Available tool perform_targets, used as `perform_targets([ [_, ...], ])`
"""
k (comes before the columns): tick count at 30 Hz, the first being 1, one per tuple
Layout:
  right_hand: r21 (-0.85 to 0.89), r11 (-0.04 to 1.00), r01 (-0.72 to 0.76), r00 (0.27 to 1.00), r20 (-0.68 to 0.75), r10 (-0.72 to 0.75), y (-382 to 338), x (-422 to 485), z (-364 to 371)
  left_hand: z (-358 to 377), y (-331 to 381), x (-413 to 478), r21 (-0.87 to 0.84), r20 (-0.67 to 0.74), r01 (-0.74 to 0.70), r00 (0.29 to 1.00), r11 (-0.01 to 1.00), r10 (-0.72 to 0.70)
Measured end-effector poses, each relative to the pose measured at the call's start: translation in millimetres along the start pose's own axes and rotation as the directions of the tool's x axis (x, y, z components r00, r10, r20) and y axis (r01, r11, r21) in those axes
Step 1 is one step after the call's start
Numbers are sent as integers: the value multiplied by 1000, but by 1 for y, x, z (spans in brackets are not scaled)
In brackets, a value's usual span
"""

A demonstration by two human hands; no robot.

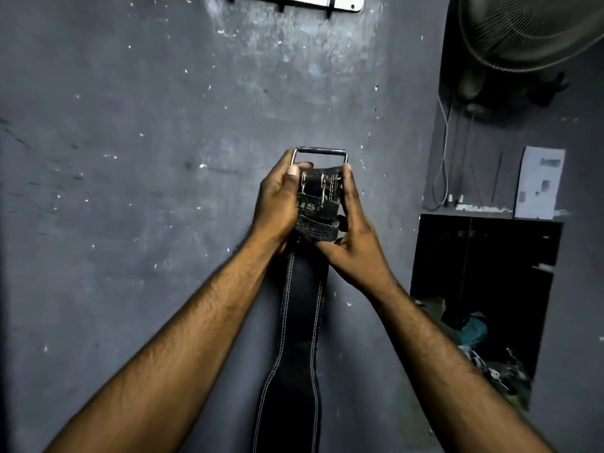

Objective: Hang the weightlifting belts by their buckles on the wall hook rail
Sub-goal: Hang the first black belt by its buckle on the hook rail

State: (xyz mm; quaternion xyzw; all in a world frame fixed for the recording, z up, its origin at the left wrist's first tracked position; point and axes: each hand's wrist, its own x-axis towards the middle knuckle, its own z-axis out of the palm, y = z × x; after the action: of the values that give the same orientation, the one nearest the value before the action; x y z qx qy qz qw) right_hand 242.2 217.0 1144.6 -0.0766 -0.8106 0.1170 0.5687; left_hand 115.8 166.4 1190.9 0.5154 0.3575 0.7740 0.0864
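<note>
While the grey, chipped wall (130, 158) fills most of what I see from here, a dark open recess (483, 273) sits low on the right, and a wire-caged fan (529, 31) is mounted above it in the top corner. A black leather weightlifting belt (300, 322) with white stitching is held up in front of the wall, and its strap runs down between the two forearms and out of the bottom of my view. The left hand (277, 201) is curled round the left side of the belt's folded top end, thumb pressed on the front. The right hand (356, 243) grips the right edge, one finger stretched up beside the metal. The hook rail (327, 0), a white plate with black hooks, is cut off by the top edge, well above both hands. The steel buckle (319, 151) stands upright just above the fingers, well apart from any hook.
</note>
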Motion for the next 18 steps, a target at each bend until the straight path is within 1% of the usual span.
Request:
perform_targets([
  [3, 28, 998, 60, 998, 16, -61, 14, 47, -11, 18, -2, 41, 83, -128, -151, 979, 985, 161],
  [6, 40, 989, 142, 989, 21, -143, 24, 100, -26, 35, 9, 91, 119, -201, -256, 940, 959, 276],
  [8, 61, 983, 171, 984, 36, -174, 29, 137, -35, 44, 22, 125, 143, -192, -321, 919, 936, 345],
  [13, 194, 969, 152, 976, 124, -178, 25, 216, -60, 64, 55, 201, 223, -167, -413, 876, 883, 452],
  [18, 238, 959, 151, 977, 114, -182, 12, 270, -80, 78, 91, 252, 245, -136, -423, 876, 872, 463],
])
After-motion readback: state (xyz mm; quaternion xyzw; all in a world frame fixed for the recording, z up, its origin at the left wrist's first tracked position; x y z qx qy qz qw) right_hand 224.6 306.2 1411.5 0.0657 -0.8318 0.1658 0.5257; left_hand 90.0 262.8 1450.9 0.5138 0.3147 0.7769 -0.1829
